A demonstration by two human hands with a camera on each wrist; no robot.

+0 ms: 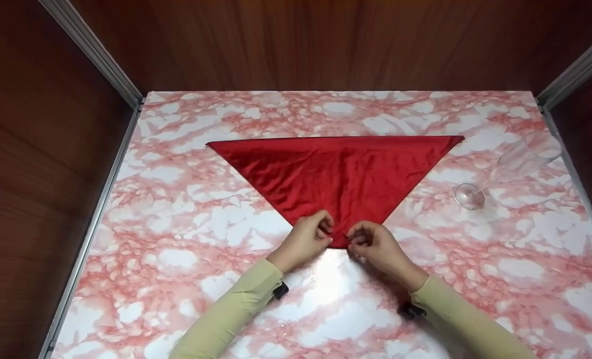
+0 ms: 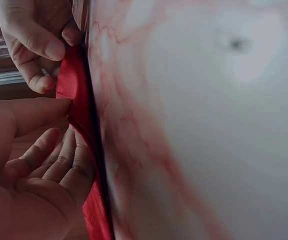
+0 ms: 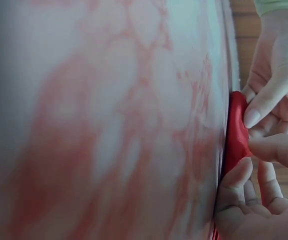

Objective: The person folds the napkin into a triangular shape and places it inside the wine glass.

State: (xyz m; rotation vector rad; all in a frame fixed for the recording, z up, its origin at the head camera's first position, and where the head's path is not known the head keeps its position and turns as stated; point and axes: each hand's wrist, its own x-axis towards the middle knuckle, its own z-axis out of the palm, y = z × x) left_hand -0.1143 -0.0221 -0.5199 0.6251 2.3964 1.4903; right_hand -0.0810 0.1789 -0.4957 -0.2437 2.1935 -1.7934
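A red satin cloth napkin (image 1: 336,174) lies on the table as a wide triangle, its long edge at the far side and its near tip blunted into a short straight edge. My left hand (image 1: 308,234) pinches the left part of that near edge between thumb and fingers. At the right part, a short gap away, my right hand (image 1: 380,247) pinches the same edge. Close up in the left wrist view, the napkin's edge (image 2: 76,80) runs between both hands, looking turned over. In the right wrist view the red fold (image 3: 236,130) bulges slightly between the thumbs.
A clear stemmed glass (image 1: 469,196) stands on the table to the right of the napkin. The tabletop (image 1: 176,289) has a red and white marbled pattern. Dark wooden panels (image 1: 301,45) with metal corner strips close off the back and sides.
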